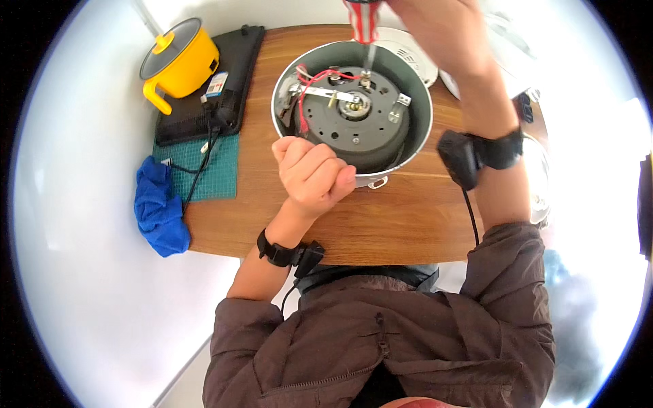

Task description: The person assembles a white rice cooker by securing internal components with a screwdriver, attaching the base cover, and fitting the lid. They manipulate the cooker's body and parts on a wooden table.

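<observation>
A round metal appliance housing (420, 139), like the base of a small cooker, lies opened on the table with its inside facing up. Within it are a dark grey round plate (371, 130), a metal strip (320, 93) and red wires (303, 109). My left hand (314, 173) is closed over the housing's near-left rim. At the top edge, my right hand (442, 30) is on a screwdriver (365, 24) with a red, white and black handle; its fingers are partly out of view. The screwdriver's shaft points down at a small metal terminal (366, 80) on the plate's far side.
Far left, a yellow pot with a lid (187, 64) stands on a black flat panel (245, 75). A green cutting mat (221, 170), black cables (202, 166) and a blue cloth (158, 207) lie nearer. Behind the housing is a white vented round cover (415, 58).
</observation>
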`<state>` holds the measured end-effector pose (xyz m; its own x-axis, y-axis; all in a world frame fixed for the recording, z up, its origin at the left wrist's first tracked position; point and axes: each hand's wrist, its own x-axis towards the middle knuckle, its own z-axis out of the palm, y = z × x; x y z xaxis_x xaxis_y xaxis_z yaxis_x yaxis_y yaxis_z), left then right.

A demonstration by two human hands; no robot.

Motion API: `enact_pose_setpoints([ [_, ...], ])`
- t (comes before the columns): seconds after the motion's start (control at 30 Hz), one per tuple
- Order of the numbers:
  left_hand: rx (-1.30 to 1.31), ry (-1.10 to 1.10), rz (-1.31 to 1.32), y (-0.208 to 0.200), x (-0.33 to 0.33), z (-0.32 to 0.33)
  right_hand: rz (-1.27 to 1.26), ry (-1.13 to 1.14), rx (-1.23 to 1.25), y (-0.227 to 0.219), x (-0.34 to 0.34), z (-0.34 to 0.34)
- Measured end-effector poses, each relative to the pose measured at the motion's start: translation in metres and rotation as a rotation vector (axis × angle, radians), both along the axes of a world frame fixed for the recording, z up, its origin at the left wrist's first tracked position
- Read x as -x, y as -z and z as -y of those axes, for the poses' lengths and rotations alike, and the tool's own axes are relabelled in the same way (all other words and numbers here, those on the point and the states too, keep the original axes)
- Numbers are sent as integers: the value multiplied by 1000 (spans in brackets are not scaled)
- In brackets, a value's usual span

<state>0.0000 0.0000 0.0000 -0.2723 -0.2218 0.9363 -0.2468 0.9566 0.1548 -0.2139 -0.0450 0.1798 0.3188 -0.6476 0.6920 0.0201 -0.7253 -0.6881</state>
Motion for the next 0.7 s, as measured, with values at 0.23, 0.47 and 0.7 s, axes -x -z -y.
enact_pose_setpoints([
  [0.23,22,-15,-13,-2,7,2,17,342,211,-5,-12,-16],
  [0.47,-3,5,8,-4,4,-1,-99,466,65,-25,-6,-21],
  [0.7,11,7,34,-1,4,-3,-1161,1237,559,-54,-17,-41],
])
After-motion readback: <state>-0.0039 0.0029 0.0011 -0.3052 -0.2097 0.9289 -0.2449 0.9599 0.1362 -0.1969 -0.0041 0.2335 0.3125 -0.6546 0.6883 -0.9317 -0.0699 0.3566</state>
